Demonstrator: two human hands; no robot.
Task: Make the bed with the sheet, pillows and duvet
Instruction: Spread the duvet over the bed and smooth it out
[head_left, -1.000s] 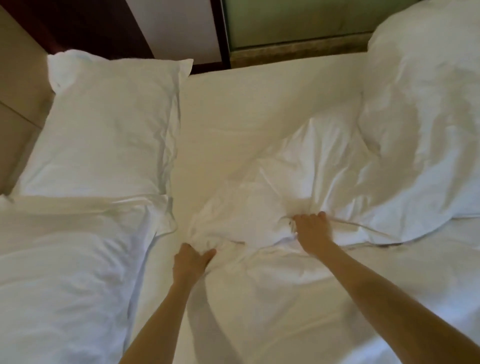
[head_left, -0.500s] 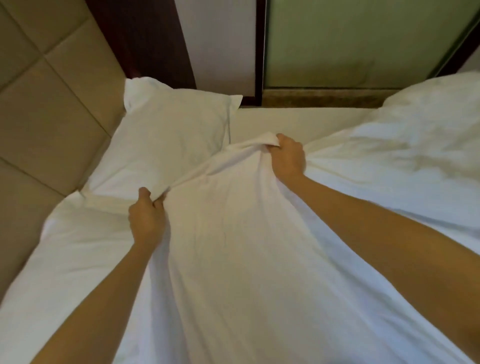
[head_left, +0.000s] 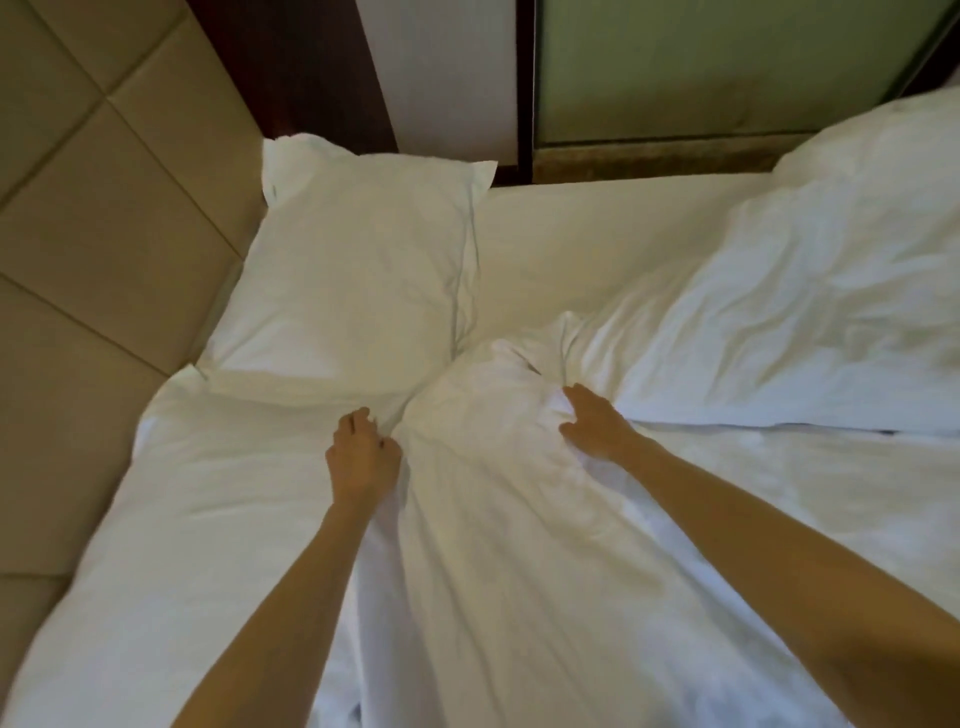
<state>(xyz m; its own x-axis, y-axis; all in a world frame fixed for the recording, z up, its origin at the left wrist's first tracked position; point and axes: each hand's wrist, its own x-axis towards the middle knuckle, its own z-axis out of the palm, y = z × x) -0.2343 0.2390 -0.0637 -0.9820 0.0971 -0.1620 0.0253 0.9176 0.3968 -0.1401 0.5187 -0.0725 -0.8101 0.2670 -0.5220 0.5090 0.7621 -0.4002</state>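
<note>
Two-handed hold on the white duvet (head_left: 493, 545), seen from the head camera. Spread down the middle of the bed, long axis from 6 o'clock up to 12, bunched top edge pointing to 12 o'clock and ending about frame centre; bulk heaped and crumpled out at 2 to 3 o'clock. At 9 o'clock of the bunch, left hand (head_left: 362, 457): fingers curled and pressed together, pinching a fold of the cover against the thumb. At 3 o'clock of it, right hand (head_left: 597, 428): fingers fairly straight and close together over the bunch, thumb spread, a tuck of cloth held between thumb and forefinger. Bare forearms in from 6 and 4 o'clock. Beyond the left hand, toward 11 o'clock, white pillow (head_left: 358, 275), lying flat, long axis roughly 6 to 12, near corner just beside the bunched edge. Nearer, at 8 o'clock, second pillow (head_left: 197, 519), in the same line along the padded beige headboard (head_left: 78, 218). White sheet (head_left: 582, 234) showing bare at 1 o'clock.
</note>
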